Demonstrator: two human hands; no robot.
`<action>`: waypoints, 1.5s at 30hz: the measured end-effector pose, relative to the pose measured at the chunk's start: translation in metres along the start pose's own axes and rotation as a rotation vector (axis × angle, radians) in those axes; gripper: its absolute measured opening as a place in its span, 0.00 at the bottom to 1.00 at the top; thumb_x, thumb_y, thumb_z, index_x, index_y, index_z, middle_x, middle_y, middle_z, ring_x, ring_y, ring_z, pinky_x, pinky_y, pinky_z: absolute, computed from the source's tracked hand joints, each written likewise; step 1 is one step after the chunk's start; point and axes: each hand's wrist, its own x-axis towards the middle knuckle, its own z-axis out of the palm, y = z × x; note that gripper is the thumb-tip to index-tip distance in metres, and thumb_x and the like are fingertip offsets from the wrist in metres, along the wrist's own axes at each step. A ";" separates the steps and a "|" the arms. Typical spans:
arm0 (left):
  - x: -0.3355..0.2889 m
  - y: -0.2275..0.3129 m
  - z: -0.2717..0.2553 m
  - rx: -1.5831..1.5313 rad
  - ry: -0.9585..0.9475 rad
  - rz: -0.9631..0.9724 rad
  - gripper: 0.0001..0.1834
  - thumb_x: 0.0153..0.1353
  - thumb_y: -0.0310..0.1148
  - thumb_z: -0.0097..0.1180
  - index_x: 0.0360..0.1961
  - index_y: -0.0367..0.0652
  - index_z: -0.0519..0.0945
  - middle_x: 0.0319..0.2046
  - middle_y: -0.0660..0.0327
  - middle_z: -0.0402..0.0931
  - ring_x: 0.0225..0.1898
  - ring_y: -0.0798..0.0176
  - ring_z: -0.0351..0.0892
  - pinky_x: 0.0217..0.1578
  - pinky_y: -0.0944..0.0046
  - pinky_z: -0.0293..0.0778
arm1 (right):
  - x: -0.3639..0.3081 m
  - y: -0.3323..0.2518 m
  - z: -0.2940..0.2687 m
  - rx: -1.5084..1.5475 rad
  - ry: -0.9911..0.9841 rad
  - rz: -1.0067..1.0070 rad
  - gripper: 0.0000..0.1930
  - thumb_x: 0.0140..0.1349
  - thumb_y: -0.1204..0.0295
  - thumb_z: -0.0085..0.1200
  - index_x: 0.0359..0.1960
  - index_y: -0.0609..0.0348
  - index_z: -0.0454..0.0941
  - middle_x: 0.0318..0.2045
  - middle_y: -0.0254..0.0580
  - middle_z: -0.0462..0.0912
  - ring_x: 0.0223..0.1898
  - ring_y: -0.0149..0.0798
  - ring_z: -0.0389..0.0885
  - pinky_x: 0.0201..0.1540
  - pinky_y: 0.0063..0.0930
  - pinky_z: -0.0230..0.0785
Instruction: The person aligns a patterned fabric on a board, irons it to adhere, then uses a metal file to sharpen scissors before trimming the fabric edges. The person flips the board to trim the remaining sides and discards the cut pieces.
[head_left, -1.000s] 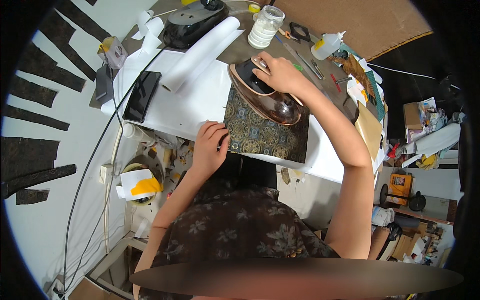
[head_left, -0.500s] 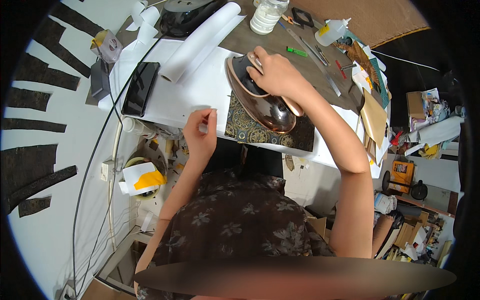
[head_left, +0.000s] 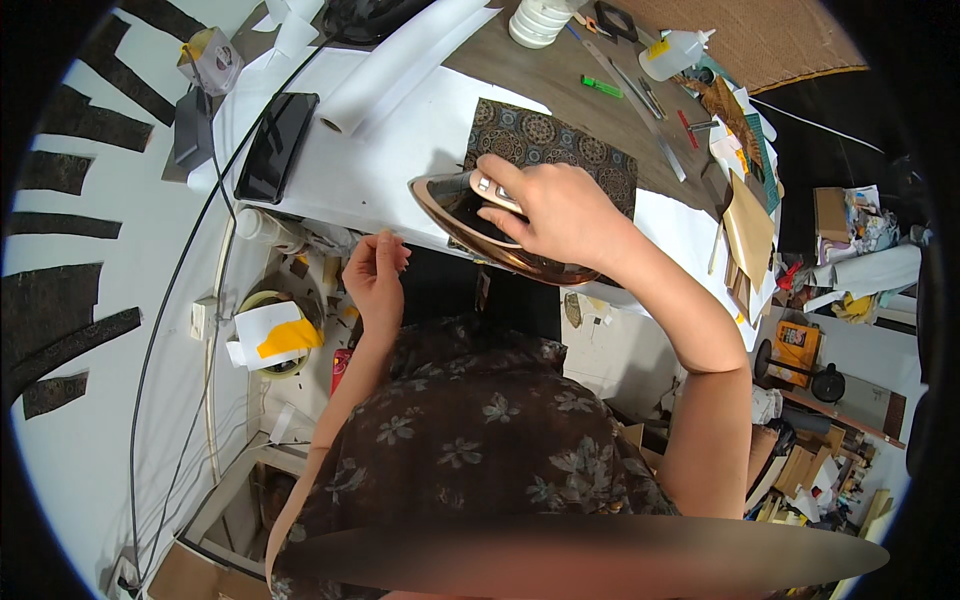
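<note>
- Head view: the right hand [head_left: 560, 215] is clamped on the handle of a bronze-and-black iron [head_left: 475, 238], which lies across the middle of the near edge of the table [head_left: 500, 60].
- A dark patterned sheet [head_left: 550, 140] reaches back from that edge, its nearer part hidden by iron and hand; whether the iron's sole touches it, I cannot tell.
- The left hand [head_left: 375, 280] is just beside the near edge, left of the iron, loosely curled, fingertips apart, nothing seen in it.
- Under the patterned sheet, white paper [head_left: 390, 170] runs along the near edge.
- Toward the left edge lies a black phone [head_left: 275, 150]; a white roll [head_left: 400, 65] slants behind it.
- Toward the far right corner stands a squeeze bottle [head_left: 675, 53].
</note>
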 end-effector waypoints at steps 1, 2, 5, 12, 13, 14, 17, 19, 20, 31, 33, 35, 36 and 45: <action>0.000 0.002 0.001 0.007 0.012 0.001 0.13 0.72 0.34 0.53 0.32 0.36 0.80 0.25 0.65 0.78 0.26 0.76 0.72 0.29 0.75 0.68 | -0.002 -0.001 0.000 0.004 -0.006 -0.014 0.18 0.63 0.61 0.59 0.51 0.52 0.71 0.20 0.52 0.80 0.26 0.60 0.81 0.29 0.50 0.72; 0.000 0.004 0.003 0.014 0.024 0.002 0.13 0.72 0.34 0.53 0.32 0.36 0.79 0.25 0.65 0.78 0.26 0.76 0.72 0.29 0.75 0.68 | -0.004 -0.002 0.000 0.007 -0.012 -0.022 0.18 0.63 0.61 0.59 0.51 0.52 0.71 0.20 0.52 0.80 0.26 0.59 0.81 0.29 0.50 0.72; 0.001 0.004 0.002 -0.037 0.039 0.002 0.14 0.72 0.34 0.53 0.31 0.37 0.79 0.25 0.65 0.78 0.26 0.76 0.73 0.28 0.74 0.68 | -0.005 -0.003 -0.005 -0.005 -0.033 -0.050 0.19 0.63 0.60 0.59 0.51 0.52 0.71 0.20 0.52 0.81 0.26 0.59 0.82 0.29 0.50 0.73; -0.008 -0.011 0.003 -0.002 -0.006 -0.071 0.14 0.72 0.35 0.53 0.30 0.37 0.79 0.24 0.64 0.78 0.26 0.75 0.73 0.29 0.73 0.69 | -0.020 0.011 -0.005 -0.050 -0.030 -0.057 0.18 0.64 0.58 0.58 0.50 0.49 0.71 0.21 0.49 0.82 0.27 0.56 0.83 0.29 0.50 0.74; -0.008 -0.009 0.002 0.005 0.003 -0.068 0.14 0.72 0.35 0.53 0.30 0.37 0.79 0.24 0.64 0.78 0.26 0.75 0.73 0.29 0.73 0.69 | -0.028 0.016 -0.006 -0.045 -0.019 -0.057 0.18 0.64 0.57 0.58 0.50 0.48 0.71 0.22 0.48 0.82 0.27 0.56 0.83 0.29 0.49 0.74; -0.008 -0.008 0.002 0.012 0.012 -0.065 0.14 0.72 0.35 0.53 0.30 0.37 0.79 0.24 0.64 0.78 0.26 0.75 0.73 0.29 0.73 0.69 | -0.036 0.022 -0.010 -0.050 -0.045 -0.040 0.21 0.61 0.58 0.62 0.53 0.48 0.73 0.26 0.46 0.84 0.26 0.54 0.82 0.28 0.45 0.73; -0.004 -0.005 0.003 -0.032 0.015 -0.041 0.14 0.72 0.34 0.53 0.29 0.37 0.79 0.24 0.64 0.78 0.26 0.74 0.72 0.29 0.73 0.68 | -0.054 0.037 -0.011 -0.042 -0.018 -0.006 0.17 0.63 0.57 0.58 0.50 0.46 0.72 0.22 0.45 0.82 0.26 0.54 0.83 0.27 0.47 0.73; -0.002 -0.003 0.005 -0.045 0.025 -0.021 0.14 0.72 0.34 0.53 0.30 0.37 0.78 0.24 0.64 0.78 0.26 0.74 0.72 0.30 0.73 0.69 | -0.050 0.036 -0.010 -0.057 -0.007 -0.019 0.17 0.63 0.57 0.59 0.49 0.46 0.72 0.21 0.46 0.82 0.25 0.54 0.83 0.27 0.47 0.73; 0.000 -0.002 0.006 -0.052 0.029 -0.011 0.13 0.72 0.34 0.53 0.30 0.37 0.78 0.24 0.64 0.78 0.26 0.74 0.72 0.30 0.72 0.69 | -0.045 0.032 -0.010 -0.064 -0.001 -0.025 0.17 0.63 0.57 0.59 0.49 0.46 0.72 0.21 0.46 0.82 0.25 0.54 0.83 0.26 0.47 0.73; 0.018 0.027 0.042 0.091 -0.038 0.285 0.05 0.70 0.26 0.52 0.42 0.34 0.77 0.39 0.58 0.80 0.41 0.68 0.77 0.49 0.67 0.73 | -0.056 0.042 -0.009 -0.045 -0.024 -0.045 0.19 0.60 0.59 0.61 0.51 0.44 0.74 0.23 0.43 0.82 0.24 0.52 0.82 0.26 0.44 0.73; 0.020 0.021 0.050 0.232 -0.201 0.334 0.08 0.68 0.22 0.52 0.47 0.35 0.77 0.48 0.53 0.80 0.51 0.61 0.78 0.56 0.63 0.71 | -0.075 0.058 -0.012 -0.052 0.011 -0.025 0.20 0.59 0.59 0.62 0.52 0.44 0.75 0.23 0.43 0.83 0.24 0.52 0.82 0.25 0.44 0.73; 0.021 0.022 0.066 0.440 -0.331 0.470 0.11 0.68 0.22 0.51 0.50 0.35 0.77 0.52 0.51 0.79 0.54 0.56 0.77 0.57 0.61 0.70 | -0.095 0.066 -0.018 -0.084 0.002 0.034 0.21 0.58 0.59 0.63 0.53 0.43 0.76 0.25 0.42 0.84 0.24 0.51 0.82 0.25 0.42 0.73; 0.017 0.031 0.074 0.550 -0.443 0.494 0.16 0.66 0.22 0.51 0.55 0.35 0.76 0.59 0.47 0.74 0.62 0.46 0.72 0.62 0.55 0.66 | -0.104 0.069 -0.020 -0.088 0.007 0.059 0.22 0.57 0.58 0.63 0.53 0.43 0.76 0.26 0.42 0.84 0.24 0.50 0.82 0.26 0.42 0.73; -0.007 0.003 0.087 1.070 -0.715 0.696 0.35 0.66 0.33 0.56 0.69 0.29 0.59 0.71 0.35 0.51 0.72 0.32 0.51 0.70 0.41 0.54 | -0.148 0.086 -0.025 -0.103 -0.032 0.145 0.23 0.59 0.57 0.62 0.54 0.48 0.75 0.30 0.41 0.86 0.25 0.49 0.84 0.27 0.38 0.75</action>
